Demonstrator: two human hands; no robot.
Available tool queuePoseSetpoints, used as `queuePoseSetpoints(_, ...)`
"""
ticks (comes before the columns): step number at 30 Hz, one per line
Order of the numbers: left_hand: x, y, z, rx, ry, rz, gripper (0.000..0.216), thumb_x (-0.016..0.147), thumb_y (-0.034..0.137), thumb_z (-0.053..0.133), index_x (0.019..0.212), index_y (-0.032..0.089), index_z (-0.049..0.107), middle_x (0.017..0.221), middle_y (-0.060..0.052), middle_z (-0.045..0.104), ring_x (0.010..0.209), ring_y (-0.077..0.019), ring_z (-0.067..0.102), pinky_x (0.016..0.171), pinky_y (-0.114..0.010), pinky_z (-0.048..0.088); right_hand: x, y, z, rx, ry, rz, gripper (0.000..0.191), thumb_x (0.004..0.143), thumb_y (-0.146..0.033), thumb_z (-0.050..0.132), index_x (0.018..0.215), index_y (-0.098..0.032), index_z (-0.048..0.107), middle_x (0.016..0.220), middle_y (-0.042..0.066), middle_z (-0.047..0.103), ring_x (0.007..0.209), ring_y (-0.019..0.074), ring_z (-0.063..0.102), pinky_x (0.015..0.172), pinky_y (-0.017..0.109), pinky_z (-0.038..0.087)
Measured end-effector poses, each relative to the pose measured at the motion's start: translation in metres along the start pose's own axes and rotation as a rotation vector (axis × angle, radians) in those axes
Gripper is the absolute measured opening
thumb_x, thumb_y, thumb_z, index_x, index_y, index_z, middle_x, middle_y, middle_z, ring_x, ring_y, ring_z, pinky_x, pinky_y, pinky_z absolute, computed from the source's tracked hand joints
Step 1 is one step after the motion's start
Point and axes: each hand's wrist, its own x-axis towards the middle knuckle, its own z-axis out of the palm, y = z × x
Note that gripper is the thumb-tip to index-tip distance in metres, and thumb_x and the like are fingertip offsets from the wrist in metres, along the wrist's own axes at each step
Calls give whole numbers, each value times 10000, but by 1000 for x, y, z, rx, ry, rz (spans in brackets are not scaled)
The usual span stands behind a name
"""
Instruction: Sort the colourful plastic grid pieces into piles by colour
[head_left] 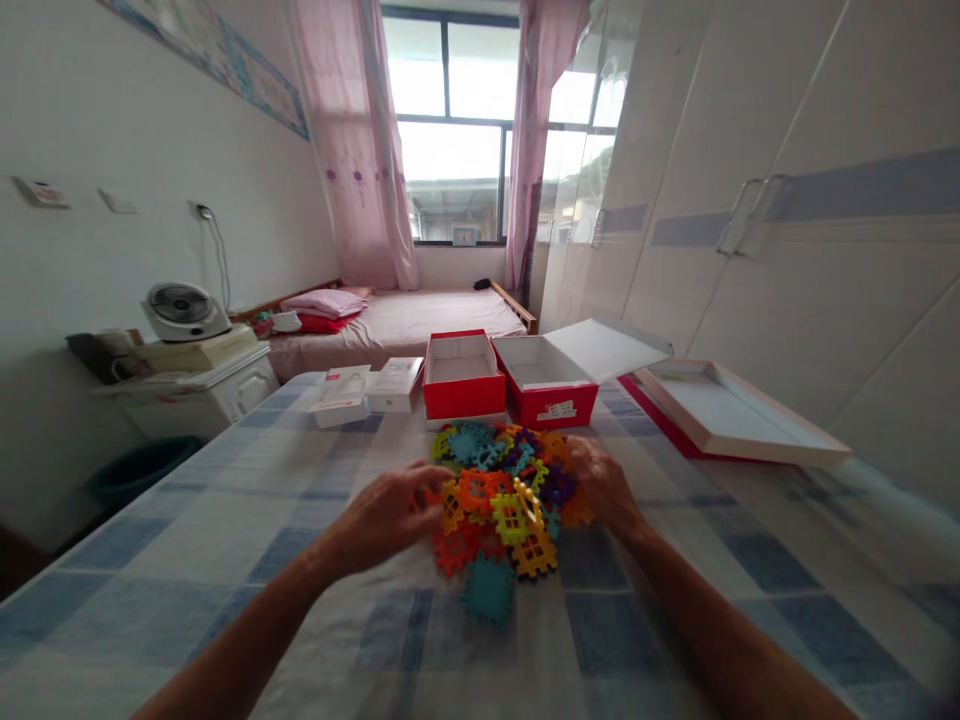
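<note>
A heap of coloured plastic waffle blocks (501, 490) lies on the checked tablecloth (225, 520) in front of me. My left hand (390, 515) rests at the heap's left edge, fingers curled onto an orange block. My right hand (600, 485) lies against the heap's right side, its fingers bent over the blocks there. A teal block (489, 590) sits loose at the near edge of the heap. What either hand grips, if anything, is hidden by the fingers.
Behind the heap stand two open red boxes (461, 380) (551, 385), the right one with a raised white lid. White cartons (367, 390) lie at left, a flat box lid (735, 410) at right. A bed (405, 320), a fan (184, 310) and a wardrobe (787, 200) surround the table.
</note>
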Motion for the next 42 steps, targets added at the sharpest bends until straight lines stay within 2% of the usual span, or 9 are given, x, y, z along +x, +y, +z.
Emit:
queuePoseSetpoints(3, 30, -19, 2, -189, 301, -106, 357, 797, 377, 490, 1030, 159, 650, 953, -72, 654, 803, -168, 628, 716, -276, 514, 8, 12, -1, -36, 99, -10, 503, 893, -447, 270, 1088, -129, 607, 1123, 133, 602, 1067, 221, 537, 957, 335, 371)
queuePoseSetpoints(7, 54, -64, 22, -242, 592, -234, 440, 767, 417, 465, 1024, 108, 645, 1021, -119, 653, 850, -199, 645, 760, -305, 521, 10, 20, 0, -28, -10, -12, 485, 899, -438, 280, 1125, -148, 596, 1155, 111, 609, 1073, 207, 548, 949, 315, 373)
queuePoseSetpoints(10, 52, -90, 31, -179, 576, -302, 446, 742, 437, 456, 976, 121, 667, 1014, -116, 668, 881, -218, 649, 807, -317, 511, 6, 17, -1, -52, -89, -34, 484, 906, -462, 275, 1074, -167, 621, 1094, 96, 646, 1020, 210, 582, 902, 310, 394)
queuePoseSetpoints(14, 45, -96, 29, -102, 513, -340, 419, 754, 407, 431, 961, 137, 677, 1010, -98, 680, 911, -217, 641, 840, -315, 492, 6, 14, -4, -75, -88, -27, 464, 905, -465, 292, 970, -193, 662, 972, 70, 689, 914, 208, 625, 808, 298, 434)
queuePoseSetpoints(18, 46, -89, 30, -18, 454, -284, 383, 767, 369, 426, 949, 153, 685, 1036, -85, 666, 908, -200, 640, 833, -294, 483, 12, 22, -5, -79, -26, 39, 389, 865, -376, 397, 1107, -180, 629, 1113, 80, 661, 1011, 205, 614, 868, 299, 445)
queuePoseSetpoints(23, 48, -92, 32, 33, 431, -260, 377, 773, 358, 416, 936, 166, 696, 1052, -76, 660, 945, -199, 634, 863, -285, 466, 16, 28, 1, -88, -109, -16, 517, 830, -354, 462, 1297, -137, 503, 1305, 119, 544, 1194, 224, 510, 1016, 350, 375)
queuePoseSetpoints(27, 48, -93, 32, 73, 418, -259, 385, 773, 364, 412, 931, 168, 702, 1058, -74, 660, 935, -200, 639, 860, -277, 467, 17, 27, 8, -123, -132, -70, 594, 801, -383, 517, 1332, -121, 467, 1285, 136, 541, 1188, 233, 503, 1022, 350, 367)
queuePoseSetpoints(34, 48, -91, 31, 80, 396, -255, 393, 774, 383, 405, 915, 168, 703, 1053, -75, 662, 915, -200, 644, 839, -276, 475, 21, 34, 2, -14, -119, -23, 427, 720, -368, 600, 1075, -131, 630, 1074, 115, 606, 951, 214, 596, 861, 331, 461)
queuePoseSetpoints(42, 48, -90, 30, 73, 400, -241, 374, 765, 397, 414, 888, 190, 700, 1033, -68, 664, 929, -203, 640, 864, -295, 473, 25, 39, -6, 19, 42, 145, 197, 713, -251, 518, 866, -174, 615, 835, 51, 672, 772, 175, 626, 701, 271, 480)
